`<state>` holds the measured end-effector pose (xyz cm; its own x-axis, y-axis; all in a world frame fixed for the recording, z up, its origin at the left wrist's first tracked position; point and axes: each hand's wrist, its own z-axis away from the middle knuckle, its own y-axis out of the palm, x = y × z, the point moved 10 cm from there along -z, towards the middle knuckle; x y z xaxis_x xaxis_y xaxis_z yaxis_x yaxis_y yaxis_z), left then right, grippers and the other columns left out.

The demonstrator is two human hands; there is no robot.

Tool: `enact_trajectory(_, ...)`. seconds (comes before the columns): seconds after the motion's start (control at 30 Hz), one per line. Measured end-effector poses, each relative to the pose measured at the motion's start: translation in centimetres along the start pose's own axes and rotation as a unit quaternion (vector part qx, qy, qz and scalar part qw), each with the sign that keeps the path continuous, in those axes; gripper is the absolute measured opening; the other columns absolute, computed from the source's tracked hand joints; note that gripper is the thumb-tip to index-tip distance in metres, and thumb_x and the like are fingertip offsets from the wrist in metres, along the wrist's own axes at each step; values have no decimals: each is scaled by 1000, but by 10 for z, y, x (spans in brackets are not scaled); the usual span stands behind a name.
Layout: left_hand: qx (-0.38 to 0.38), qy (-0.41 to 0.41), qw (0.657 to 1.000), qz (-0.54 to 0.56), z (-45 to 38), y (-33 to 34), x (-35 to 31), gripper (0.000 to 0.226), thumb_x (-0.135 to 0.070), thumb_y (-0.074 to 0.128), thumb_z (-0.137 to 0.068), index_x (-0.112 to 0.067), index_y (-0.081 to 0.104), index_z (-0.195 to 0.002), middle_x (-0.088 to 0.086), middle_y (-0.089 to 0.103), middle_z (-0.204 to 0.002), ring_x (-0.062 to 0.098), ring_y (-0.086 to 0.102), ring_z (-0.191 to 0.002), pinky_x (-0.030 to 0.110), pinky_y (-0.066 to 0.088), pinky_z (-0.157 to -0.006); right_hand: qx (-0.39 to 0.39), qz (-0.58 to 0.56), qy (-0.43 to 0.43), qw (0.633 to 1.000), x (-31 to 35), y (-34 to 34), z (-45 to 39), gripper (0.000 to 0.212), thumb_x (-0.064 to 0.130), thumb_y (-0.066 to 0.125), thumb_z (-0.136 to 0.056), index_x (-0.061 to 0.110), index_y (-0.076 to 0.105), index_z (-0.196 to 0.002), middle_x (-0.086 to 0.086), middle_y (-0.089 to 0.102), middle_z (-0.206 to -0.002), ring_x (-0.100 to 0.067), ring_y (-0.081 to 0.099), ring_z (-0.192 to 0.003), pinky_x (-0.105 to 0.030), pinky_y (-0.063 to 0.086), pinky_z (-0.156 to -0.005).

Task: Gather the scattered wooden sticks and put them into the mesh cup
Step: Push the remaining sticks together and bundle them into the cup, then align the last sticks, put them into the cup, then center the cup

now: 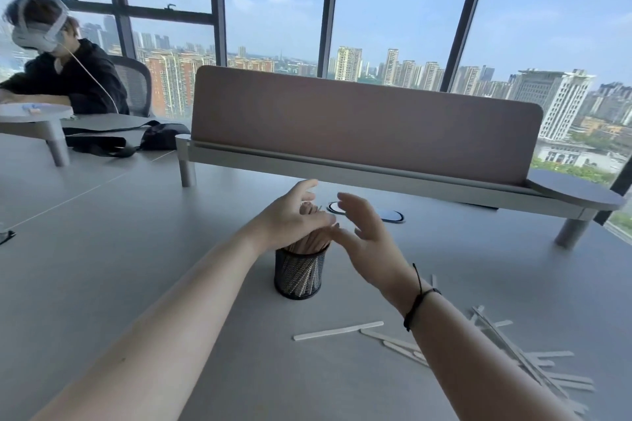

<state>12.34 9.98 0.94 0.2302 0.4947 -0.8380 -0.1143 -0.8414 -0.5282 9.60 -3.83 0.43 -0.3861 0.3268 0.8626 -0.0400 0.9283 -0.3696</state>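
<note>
At far left a person (58, 65) in a white headset sits at another desk, a black bag (150, 138) lying near them. On the grey table (102, 267) stands the black mesh cup (299, 275), upright and full of wooden sticks whose tops lean out above its rim. The left hand (290, 217) is over the cup with its fingers curled round the tops of those sticks (309, 243), the thumb raised; how firmly it holds them is hard to tell. Just right of it the right hand (364, 236) hovers open, fingers spread, palm toward the cup, holding nothing. A black cord (419, 297) circles that wrist. Further right, loose sticks (526, 362) lie in a crossed heap on the table, one stick (338, 330) lying alone nearer the cup. Behind runs a brown divider (359, 126).
</note>
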Motion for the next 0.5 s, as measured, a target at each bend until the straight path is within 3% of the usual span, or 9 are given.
enact_trajectory(0.1, -4, 10, 984, -178, -2, 8, -3, 104, -73, 78, -60, -46, 29, -148, -9, 44, -149, 9, 44, -135, 35, 38, -108, 26, 77, 48, 996, -32, -23, 34, 48, 33, 72, -87, 39, 51, -129, 15, 55, -133, 0, 46, -129, -26, 39, -103)
enact_trajectory(0.2, -32, -1, 967, -253, -8, 15, 1, 92, -81, 73, -51, -49, 46, -134, -17, 53, -129, 8, 53, -118, 38, 45, -99, 57, 207, 63, 975, -53, -56, 75, 47, 46, 69, -86, 46, 49, -128, 22, 52, -133, 4, 45, -126, -26, 35, -105)
enact_trajectory(0.27, -68, -2, 969, -236, -13, 14, 3, 63, -73, 74, -57, -44, 59, -111, -19, 59, -109, 8, 59, -101, 34, 49, -89, 55, 273, 73, 958, -62, -84, 100, 46, 53, 65, -86, 51, 45, -127, 27, 48, -132, 4, 44, -123, -23, 34, -99)
enact_trajectory(0.37, -115, -7, 974, -193, -18, 6, 6, 17, -43, 71, -73, -31, 61, -81, -14, 65, -83, 16, 63, -84, 31, 52, -74, 35, 337, 68, 939, -70, -120, 130, 43, 64, 59, -81, 55, 45, -121, 33, 46, -127, 2, 47, -121, -22, 36, -94)
enact_trajectory(0.43, -140, 0, 974, -179, -19, 2, 4, 3, -29, 65, -78, -27, 63, -79, -8, 67, -79, 22, 64, -80, 31, 53, -69, 37, 355, 58, 932, -77, -134, 147, 45, 74, 52, -78, 55, 46, -118, 34, 45, -128, 3, 41, -130, -21, 33, -101)
enact_trajectory(0.5, -156, 6, 975, -160, -17, 0, 2, 16, -22, 62, -83, -29, 69, -95, -6, 69, -85, 21, 63, -80, 29, 49, -67, 54, 369, 55, 926, -85, -141, 161, 50, 80, 46, -75, 57, 46, -120, 34, 42, -134, 3, 28, -141, -25, 27, -112)
